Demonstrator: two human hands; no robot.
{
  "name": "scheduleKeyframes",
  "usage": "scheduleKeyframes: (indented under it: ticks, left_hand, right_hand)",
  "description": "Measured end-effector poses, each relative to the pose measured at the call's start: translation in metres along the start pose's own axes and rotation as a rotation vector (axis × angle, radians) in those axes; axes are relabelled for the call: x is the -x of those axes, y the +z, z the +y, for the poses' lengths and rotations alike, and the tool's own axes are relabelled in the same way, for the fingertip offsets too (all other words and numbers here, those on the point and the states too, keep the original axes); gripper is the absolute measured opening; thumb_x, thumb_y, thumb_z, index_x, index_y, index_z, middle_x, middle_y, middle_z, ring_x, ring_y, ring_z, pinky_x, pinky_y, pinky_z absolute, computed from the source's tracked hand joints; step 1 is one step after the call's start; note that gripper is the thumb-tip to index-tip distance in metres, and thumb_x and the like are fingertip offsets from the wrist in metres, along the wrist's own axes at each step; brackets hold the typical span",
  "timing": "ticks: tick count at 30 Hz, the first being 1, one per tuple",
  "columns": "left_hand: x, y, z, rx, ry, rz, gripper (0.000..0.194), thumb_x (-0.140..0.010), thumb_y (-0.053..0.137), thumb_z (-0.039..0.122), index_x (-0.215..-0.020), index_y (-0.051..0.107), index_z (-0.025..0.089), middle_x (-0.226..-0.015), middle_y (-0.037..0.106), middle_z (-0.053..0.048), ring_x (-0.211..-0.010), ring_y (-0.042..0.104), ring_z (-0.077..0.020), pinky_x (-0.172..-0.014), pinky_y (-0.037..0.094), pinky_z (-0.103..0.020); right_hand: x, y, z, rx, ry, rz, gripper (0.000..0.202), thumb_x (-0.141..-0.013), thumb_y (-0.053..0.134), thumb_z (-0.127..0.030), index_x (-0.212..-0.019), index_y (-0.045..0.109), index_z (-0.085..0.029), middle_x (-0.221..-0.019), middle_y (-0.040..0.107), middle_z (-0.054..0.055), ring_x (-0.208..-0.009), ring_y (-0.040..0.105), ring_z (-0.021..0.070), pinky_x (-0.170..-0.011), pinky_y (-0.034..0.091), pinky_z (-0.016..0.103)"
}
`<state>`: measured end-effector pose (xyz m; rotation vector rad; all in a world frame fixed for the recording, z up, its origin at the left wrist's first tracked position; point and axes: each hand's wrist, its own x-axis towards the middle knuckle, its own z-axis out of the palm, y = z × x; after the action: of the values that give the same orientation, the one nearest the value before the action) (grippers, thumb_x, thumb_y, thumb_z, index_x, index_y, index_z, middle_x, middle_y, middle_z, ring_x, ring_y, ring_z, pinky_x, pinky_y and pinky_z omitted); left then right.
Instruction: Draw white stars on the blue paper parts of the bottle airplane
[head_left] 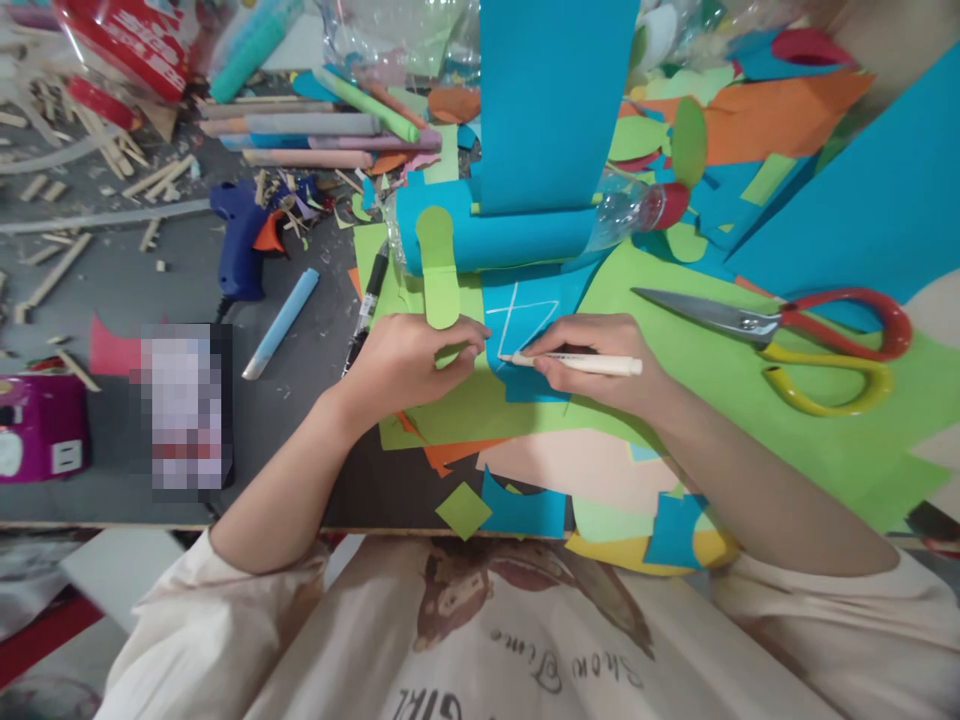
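Note:
My right hand is closed around a white marker, its tip touching a piece of blue paper. Thin white lines on that paper form an angular figure. At the paper's left edge, the fingers of my left hand are curled, thumb and index close together against it. A light green paper strip hangs just above my left hand from a plastic bottle wrapped in blue paper, which lies on its side with a red cap. A tall blue sheet stands up from the bottle.
Scissors with red and yellow handles lie partly open on a large green sheet. Left are a blue glue gun, a light blue marker, a black pen and a phone. Several markers and wood sticks lie behind.

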<state>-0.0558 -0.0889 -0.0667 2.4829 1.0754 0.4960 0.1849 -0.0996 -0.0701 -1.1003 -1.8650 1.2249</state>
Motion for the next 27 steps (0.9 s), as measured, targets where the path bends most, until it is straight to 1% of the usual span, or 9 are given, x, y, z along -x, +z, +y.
scheduleKeyframes:
  ticks: [5,7,10,13,15,17,20,23,27]
  left_hand:
    - [0.001,0.000,0.002,-0.037,0.004,0.010,0.028,-0.094,0.045,0.025,-0.095,0.073,0.020,-0.079,0.078,-0.004,-0.042,0.051,-0.0093,-0.046,0.034,-0.023]
    - [0.002,0.000,0.002,-0.044,0.006,0.009,0.028,-0.094,0.045,0.025,-0.095,0.072,0.020,-0.080,0.078,-0.004,-0.043,0.052,-0.0094,-0.046,0.034,-0.023]
    - [0.002,0.001,0.002,-0.066,0.017,0.017,0.029,-0.095,0.044,0.025,-0.096,0.073,0.020,-0.077,0.078,-0.003,-0.039,0.049,-0.0089,-0.045,0.033,-0.023]
    - [0.001,0.001,0.002,-0.074,0.027,0.036,0.029,-0.095,0.045,0.025,-0.096,0.073,0.020,-0.077,0.078,-0.003,-0.041,0.052,-0.0096,-0.045,0.032,-0.023]
    - [0.001,0.001,0.001,-0.066,0.042,0.044,0.028,-0.095,0.045,0.024,-0.094,0.072,0.019,-0.079,0.078,-0.004,-0.042,0.053,-0.0095,-0.045,0.033,-0.023]
    - [0.001,0.000,0.001,-0.061,0.050,0.043,0.027,-0.094,0.045,0.024,-0.091,0.071,0.019,-0.080,0.078,-0.003,-0.041,0.052,-0.0088,-0.044,0.033,-0.023]
    - [0.001,0.001,0.002,-0.051,0.063,0.034,0.025,-0.094,0.045,0.022,-0.089,0.070,0.018,-0.085,0.079,-0.002,-0.046,0.057,-0.0091,-0.045,0.034,-0.022]
    - [0.001,0.002,0.003,-0.048,0.090,0.021,0.027,-0.092,0.043,0.017,-0.099,0.069,0.018,-0.098,0.078,-0.003,-0.056,0.065,-0.0105,-0.046,0.035,-0.022]
    - [0.001,0.002,0.003,-0.063,0.091,0.008,0.036,-0.087,0.040,0.012,-0.108,0.069,0.018,-0.107,0.077,-0.003,-0.059,0.065,-0.0107,-0.048,0.037,-0.023]
  right_hand:
    - [0.000,0.002,0.002,0.030,-0.128,-0.003,0.011,-0.080,0.066,-0.025,-0.072,0.073,-0.024,-0.067,0.074,0.000,-0.054,0.062,0.0130,-0.050,0.045,0.025]
    - [0.000,0.002,0.002,0.040,-0.121,-0.021,0.012,-0.081,0.066,-0.026,-0.072,0.074,-0.025,-0.069,0.075,0.001,-0.055,0.063,0.0137,-0.051,0.047,0.026]
    - [-0.001,0.001,0.000,0.019,-0.104,-0.047,0.012,-0.080,0.067,-0.027,-0.071,0.074,-0.025,-0.070,0.076,0.001,-0.057,0.065,0.0144,-0.052,0.048,0.026]
    - [-0.001,-0.001,0.000,-0.067,-0.052,-0.071,0.011,-0.079,0.069,-0.027,-0.071,0.074,-0.024,-0.066,0.075,0.000,-0.051,0.061,0.0124,-0.045,0.044,0.024]
    - [-0.001,-0.003,0.001,-0.114,0.011,-0.003,0.012,-0.081,0.070,-0.029,-0.070,0.074,-0.024,-0.062,0.072,-0.001,-0.047,0.057,0.0112,-0.042,0.041,0.023]
    - [-0.001,-0.004,0.003,-0.123,0.057,0.154,0.016,-0.083,0.070,-0.035,-0.072,0.072,-0.024,-0.061,0.069,-0.001,-0.048,0.055,0.0110,-0.042,0.041,0.024]
    - [-0.002,-0.006,0.008,-0.093,0.059,0.354,0.019,-0.085,0.069,-0.042,-0.079,0.073,-0.024,-0.063,0.067,0.000,-0.052,0.055,0.0118,-0.046,0.044,0.026]
    - [-0.005,-0.008,0.010,-0.059,0.058,0.396,0.020,-0.085,0.070,-0.043,-0.087,0.075,-0.024,-0.072,0.070,0.001,-0.057,0.059,0.0133,-0.050,0.048,0.028]
    - [-0.007,-0.011,0.009,-0.024,0.061,0.351,0.022,-0.084,0.071,-0.045,-0.091,0.076,-0.025,-0.078,0.073,0.003,-0.060,0.061,0.0153,-0.051,0.049,0.030]
